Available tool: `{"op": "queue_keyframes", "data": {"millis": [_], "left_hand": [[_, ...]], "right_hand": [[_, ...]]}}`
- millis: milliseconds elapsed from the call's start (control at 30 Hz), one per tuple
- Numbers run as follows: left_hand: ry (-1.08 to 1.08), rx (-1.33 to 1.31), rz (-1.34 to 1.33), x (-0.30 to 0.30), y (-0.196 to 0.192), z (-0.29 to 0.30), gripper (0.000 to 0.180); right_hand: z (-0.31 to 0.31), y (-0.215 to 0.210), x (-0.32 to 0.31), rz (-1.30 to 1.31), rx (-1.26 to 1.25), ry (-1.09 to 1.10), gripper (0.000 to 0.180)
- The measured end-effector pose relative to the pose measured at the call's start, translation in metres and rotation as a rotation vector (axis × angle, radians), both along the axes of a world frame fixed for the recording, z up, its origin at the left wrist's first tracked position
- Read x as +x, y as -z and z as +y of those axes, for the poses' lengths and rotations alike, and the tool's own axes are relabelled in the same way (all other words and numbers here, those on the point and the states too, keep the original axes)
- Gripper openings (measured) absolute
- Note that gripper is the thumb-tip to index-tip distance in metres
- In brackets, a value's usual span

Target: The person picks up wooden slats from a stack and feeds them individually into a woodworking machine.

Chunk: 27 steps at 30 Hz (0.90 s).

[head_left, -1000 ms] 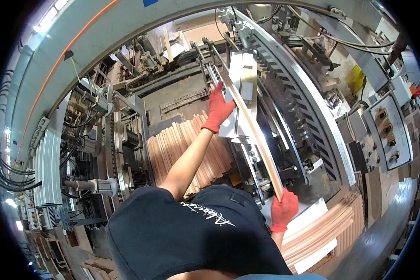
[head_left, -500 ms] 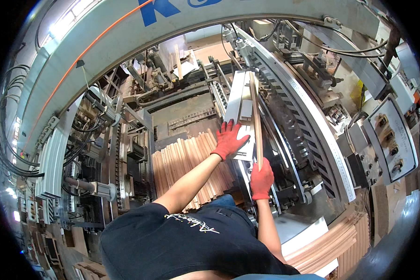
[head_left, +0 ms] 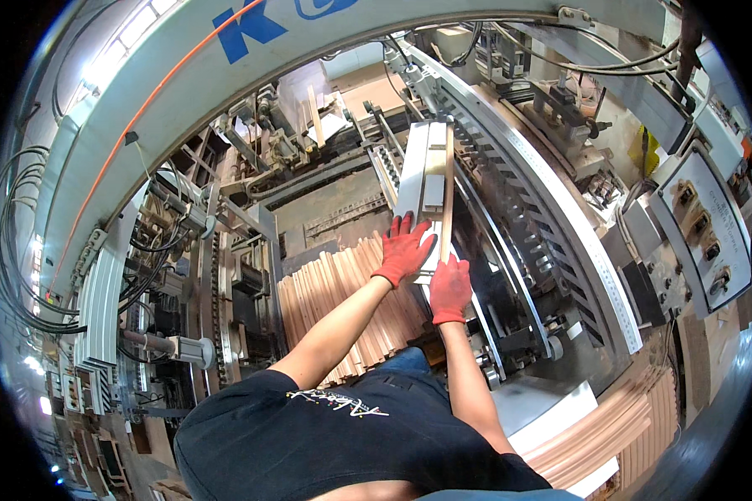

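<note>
My right hand (head_left: 450,290), in a red glove, is closed round the near end of a long, narrow wooden strip (head_left: 448,188). The strip runs away from me along the right side of a pale, flat metal plate (head_left: 411,171). Fingers spread, my left hand (head_left: 404,249) in a matching red glove rests at the near left part of that plate. A small grey block (head_left: 434,191) sits on the plate, just left of the strip. Beneath my left forearm lie many wooden strips (head_left: 330,292), side by side.
A curved-looking machine rail (head_left: 560,213) runs along the right. Overhead passes a wide grey beam (head_left: 167,92) with an orange hose (head_left: 138,117). More wooden strips (head_left: 593,434) are stacked at my lower right. A control panel (head_left: 702,230) stands at far right.
My right hand has moved forward and left with the strip's near end, which now lies closer to my left hand. The left hand stays spread at the plate. The whole view has shifted slightly.
</note>
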State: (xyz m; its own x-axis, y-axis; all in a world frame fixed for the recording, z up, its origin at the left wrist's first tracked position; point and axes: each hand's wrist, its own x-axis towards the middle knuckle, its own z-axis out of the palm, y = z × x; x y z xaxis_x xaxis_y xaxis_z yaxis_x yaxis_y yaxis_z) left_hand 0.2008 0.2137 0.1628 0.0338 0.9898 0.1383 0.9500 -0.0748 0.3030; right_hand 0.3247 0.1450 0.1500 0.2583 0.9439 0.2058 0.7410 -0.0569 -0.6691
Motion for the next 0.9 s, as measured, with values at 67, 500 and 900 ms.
{"op": "queue_keyframes", "data": {"millis": [67, 500, 900], "left_hand": [[0.016, 0.004, -0.006, 0.001, 0.0, 0.0, 0.047], [0.087, 0.104, -0.198, -0.018, 0.015, 0.016, 0.062], [-0.241, -0.114, -0.889, -0.031, 0.041, 0.041, 0.066]], "right_hand": [[0.006, 0.002, 0.004, -0.216, 0.149, -0.013, 0.016], [0.022, -0.018, 0.021, 0.111, 0.154, 0.043, 0.038], [-0.017, 0.033, 0.012, 1.147, -0.198, 0.062, 0.05]]}}
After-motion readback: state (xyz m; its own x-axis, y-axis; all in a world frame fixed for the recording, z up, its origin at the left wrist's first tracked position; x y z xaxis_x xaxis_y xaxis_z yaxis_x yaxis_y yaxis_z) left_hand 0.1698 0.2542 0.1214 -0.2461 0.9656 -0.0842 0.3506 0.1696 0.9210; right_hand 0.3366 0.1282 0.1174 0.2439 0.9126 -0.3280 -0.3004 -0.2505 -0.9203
